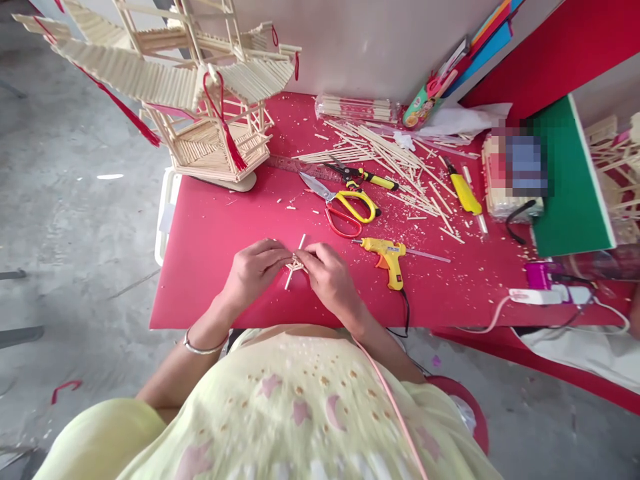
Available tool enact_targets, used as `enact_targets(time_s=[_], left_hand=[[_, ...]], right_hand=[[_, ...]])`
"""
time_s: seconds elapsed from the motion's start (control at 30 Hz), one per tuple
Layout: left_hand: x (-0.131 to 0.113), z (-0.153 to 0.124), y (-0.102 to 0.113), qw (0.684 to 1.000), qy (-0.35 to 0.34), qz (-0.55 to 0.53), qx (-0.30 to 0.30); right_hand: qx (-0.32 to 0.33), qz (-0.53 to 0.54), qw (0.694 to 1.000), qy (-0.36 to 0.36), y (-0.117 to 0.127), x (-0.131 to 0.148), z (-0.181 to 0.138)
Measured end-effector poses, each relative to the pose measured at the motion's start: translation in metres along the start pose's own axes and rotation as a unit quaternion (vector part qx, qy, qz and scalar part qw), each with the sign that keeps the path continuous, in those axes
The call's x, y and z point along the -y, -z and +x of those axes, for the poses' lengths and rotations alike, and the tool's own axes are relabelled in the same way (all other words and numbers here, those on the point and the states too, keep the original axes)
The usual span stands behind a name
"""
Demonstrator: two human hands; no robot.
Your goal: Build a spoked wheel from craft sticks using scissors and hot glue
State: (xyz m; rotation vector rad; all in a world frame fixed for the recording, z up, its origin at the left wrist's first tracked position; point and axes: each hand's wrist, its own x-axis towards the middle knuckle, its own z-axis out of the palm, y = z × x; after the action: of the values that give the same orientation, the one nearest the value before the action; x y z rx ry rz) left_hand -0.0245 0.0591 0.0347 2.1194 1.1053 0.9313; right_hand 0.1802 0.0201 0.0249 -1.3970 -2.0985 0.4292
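Near the front of the red table, both my hands meet over a small frame of thin wooden sticks (289, 280). My left hand (257, 267) pinches its upper part from the left. From the right, my right hand (326, 272) pinches the same part, fingertips almost touching the left ones. One stick sticks out above the fingers and another below; the joint itself is hidden by my fingertips. To the right of my right hand lies a yellow glue gun (390, 257) with a glue stick in its back. Scissors (345, 207) with red and yellow handles lie beyond my hands.
A large stick-built pavilion model (220, 140) with red tassels stands at the back left. Loose sticks (395, 160), pliers (360, 177) and a yellow utility knife (465, 190) lie behind the scissors. A power strip (540, 295) sits at the right, a green board (575, 187) beyond it.
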Motion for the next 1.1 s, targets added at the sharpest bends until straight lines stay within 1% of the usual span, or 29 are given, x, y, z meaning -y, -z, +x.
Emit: enact_targets(time_s=[0.1,0.2,0.3,0.4,0.47,0.53,0.7,0.8,0.93,1.03,1.1], left_hand=[[0.006,0.0,-0.002,0.998,-0.024,0.031,0.039],[0.012,0.002,-0.002,0.997,-0.013,0.051,0.048],[0.018,0.005,-0.002,0.997,0.032,0.07,0.011],[0.027,0.008,-0.003,0.994,0.075,0.075,-0.036],[0.034,0.009,-0.005,0.993,0.091,0.058,-0.053],[0.041,0.009,-0.008,0.992,0.101,0.036,-0.063],[0.054,0.007,-0.012,0.987,0.133,0.013,-0.088],[0.053,0.008,-0.009,0.988,0.134,0.008,-0.073],[0.049,0.007,-0.006,0.993,0.112,0.01,-0.032],[0.047,0.005,-0.006,0.994,0.103,0.027,-0.012],[0.047,0.003,-0.007,0.995,0.09,0.048,0.008]], right_hand=[[-0.008,0.003,1.0,-0.008,-0.005,-0.002,0.0],[-0.006,0.016,1.0,-0.012,-0.004,-0.004,0.004],[-0.024,-0.007,0.998,-0.054,0.004,-0.011,0.015],[-0.04,-0.107,0.987,-0.109,0.015,-0.023,0.034],[-0.021,-0.165,0.98,-0.113,0.021,-0.033,0.051],[0.009,-0.197,0.975,-0.101,0.025,-0.042,0.069],[0.091,-0.215,0.97,-0.066,0.029,-0.059,0.106],[0.139,-0.237,0.96,-0.059,0.028,-0.064,0.12],[0.177,-0.271,0.943,-0.073,0.02,-0.066,0.129],[0.18,-0.283,0.939,-0.078,0.016,-0.063,0.131],[0.164,-0.27,0.946,-0.072,0.017,-0.059,0.128]])
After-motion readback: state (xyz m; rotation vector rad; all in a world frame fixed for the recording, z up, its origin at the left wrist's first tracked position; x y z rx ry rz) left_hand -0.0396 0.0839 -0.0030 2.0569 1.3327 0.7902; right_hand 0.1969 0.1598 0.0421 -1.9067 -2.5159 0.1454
